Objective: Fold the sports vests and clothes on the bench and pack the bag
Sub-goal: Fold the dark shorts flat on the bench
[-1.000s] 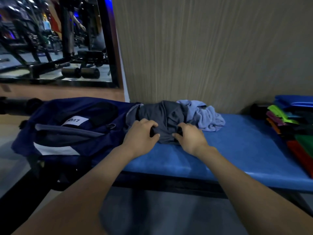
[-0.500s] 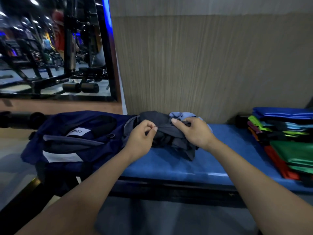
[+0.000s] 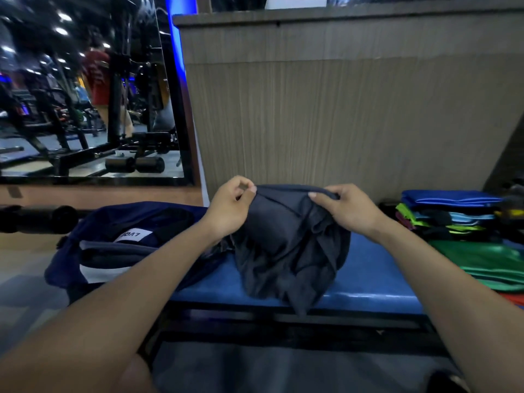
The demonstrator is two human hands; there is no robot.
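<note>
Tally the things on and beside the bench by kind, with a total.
Dark grey garment, held up by left hand and right hand: 1
Navy sports bag: 1
Stack of folded coloured vests: 1
Blue bench: 1
Total: 4

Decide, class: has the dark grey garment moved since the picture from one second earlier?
Yes. The dark grey garment, then bunched low on the blue bench, now hangs lifted above it, pinched by the left hand and right hand.
</note>
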